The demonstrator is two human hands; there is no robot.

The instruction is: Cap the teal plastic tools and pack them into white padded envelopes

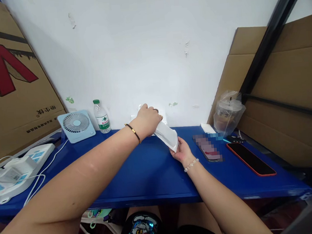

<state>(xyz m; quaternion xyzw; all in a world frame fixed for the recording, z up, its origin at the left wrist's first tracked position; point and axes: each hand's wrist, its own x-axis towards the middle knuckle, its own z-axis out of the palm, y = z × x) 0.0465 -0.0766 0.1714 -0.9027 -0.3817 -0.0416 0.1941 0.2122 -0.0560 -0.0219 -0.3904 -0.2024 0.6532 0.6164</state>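
Observation:
A white, flat, folded piece [166,135] that looks like tissue or a soft packet slants between my hands above the blue tabletop. My left hand [148,119] is closed at its upper end, knuckles up and fingertips hidden. At the lower end my right hand [181,152] grips the edge, thumb and fingers closed around it. Behind my left hand, a whitish, partly see-through item [162,116] stands near the wall, mostly covered by the hand, so its kind is unclear.
On the blue table [139,176], a fan [77,124], water bottle [102,118] and power strip [21,174] stand left. To the right lie a blurred phone [208,148], a red-edged phone [251,158] and a bagged drink cup [228,112]. Cardboard [293,94] flanks the table.

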